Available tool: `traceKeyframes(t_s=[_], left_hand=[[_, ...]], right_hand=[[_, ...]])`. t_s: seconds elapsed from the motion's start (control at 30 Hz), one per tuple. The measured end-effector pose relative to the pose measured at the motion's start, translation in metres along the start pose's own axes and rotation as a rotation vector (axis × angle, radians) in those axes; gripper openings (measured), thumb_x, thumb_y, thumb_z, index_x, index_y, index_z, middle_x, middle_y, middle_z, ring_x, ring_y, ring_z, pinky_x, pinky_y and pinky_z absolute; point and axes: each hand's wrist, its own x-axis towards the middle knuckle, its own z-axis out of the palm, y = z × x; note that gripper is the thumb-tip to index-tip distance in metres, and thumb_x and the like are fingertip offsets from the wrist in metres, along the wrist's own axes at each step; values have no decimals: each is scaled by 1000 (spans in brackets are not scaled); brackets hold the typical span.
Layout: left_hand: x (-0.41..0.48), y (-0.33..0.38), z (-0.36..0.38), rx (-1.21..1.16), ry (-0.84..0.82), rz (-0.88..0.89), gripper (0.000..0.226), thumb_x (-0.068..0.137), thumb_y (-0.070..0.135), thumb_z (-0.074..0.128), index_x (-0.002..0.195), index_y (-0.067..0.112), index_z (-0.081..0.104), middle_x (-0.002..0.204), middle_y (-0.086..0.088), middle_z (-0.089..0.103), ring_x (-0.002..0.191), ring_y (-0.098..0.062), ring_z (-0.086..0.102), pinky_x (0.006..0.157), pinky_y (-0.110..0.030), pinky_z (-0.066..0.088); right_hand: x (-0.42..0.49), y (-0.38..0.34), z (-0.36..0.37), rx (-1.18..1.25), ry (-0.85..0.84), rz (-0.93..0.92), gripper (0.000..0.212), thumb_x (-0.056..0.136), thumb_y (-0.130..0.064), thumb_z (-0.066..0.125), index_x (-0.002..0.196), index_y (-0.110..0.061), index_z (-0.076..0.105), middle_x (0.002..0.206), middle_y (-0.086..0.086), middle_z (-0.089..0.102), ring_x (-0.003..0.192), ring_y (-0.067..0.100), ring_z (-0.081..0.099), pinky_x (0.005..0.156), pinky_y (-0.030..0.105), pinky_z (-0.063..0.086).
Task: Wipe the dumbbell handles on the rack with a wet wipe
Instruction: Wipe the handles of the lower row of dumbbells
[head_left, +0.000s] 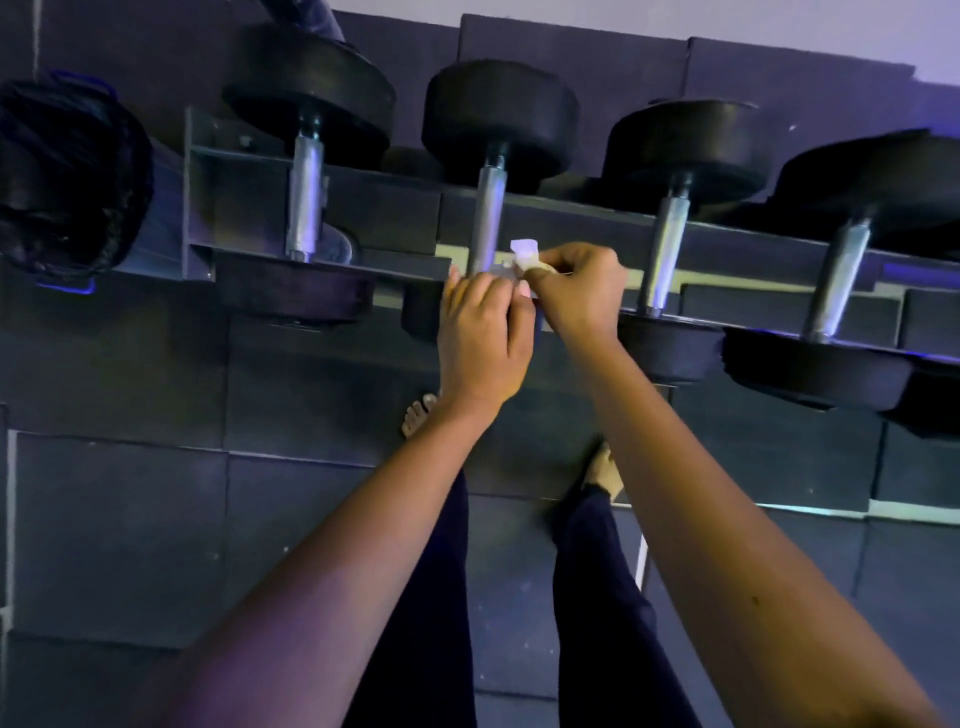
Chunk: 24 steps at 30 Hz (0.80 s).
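White wipe (523, 249) pinched between left hand (483, 332) and right hand (576, 291), over rack (395, 266) edge.

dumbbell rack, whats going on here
A person stands at the rack, which holds four dumbbells. Both hands meet in front of the second dumbbell handle from the left. The right hand pinches a small white wet wipe, and the left hand grips it from below. They seem to be readying the wipe; it is not on any handle yet.
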Motion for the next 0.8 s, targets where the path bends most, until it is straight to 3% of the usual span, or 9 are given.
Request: traceKeyframes(t_s=[0.07,0.13,0.33,0.47,0.6,0.8], left_hand=[[-6,20,10,-70,10,16,28,96,16,48,71,5,57,73,-7,57,72,-26,54,85,-42,50],[-10,44,23,-116,-17,14,28,96,16,48,72,4,56,75,-8,56,70,-26,52,66,-40,48],[-15,90,73,-175,-47,-108,29,98,18,46,77,4,60,80,-4,56,71,-16,51,63,-29,40],[-14,102,108,-234,-24,-345,33,97,22,45,78,4,65,80,-8,63,74,-20,56,68,-34,42],[-7,101,128,-327,84,-612,37,99,25,43,86,5,71,92,-8,70,87,-23,60,71,-28,36],[-10,102,134,-119,110,-558,33,87,29,43,79,9,68,87,-4,64,80,-24,57,60,-29,32]], right_hand=[[-2,10,-28,27,34,-10,7,77,-14,72,71,-18,70,65,-10,65,60,2,57,51,5,38],[-2,24,-59,19,62,-5,5,79,-19,73,74,-18,71,65,-11,64,59,-2,55,53,5,38],[12,68,-118,2,120,20,15,82,-24,72,90,-12,75,81,-2,70,71,6,59,58,9,39],[20,84,-133,1,93,0,17,83,-20,68,97,-13,75,86,-4,70,79,7,62,68,13,46],[28,92,-127,6,54,-43,20,85,-11,64,103,-9,73,88,-2,69,77,5,60,60,-1,40],[41,93,-112,1,62,-26,21,85,-6,61,103,-8,72,83,-2,67,77,7,61,59,-1,41]])
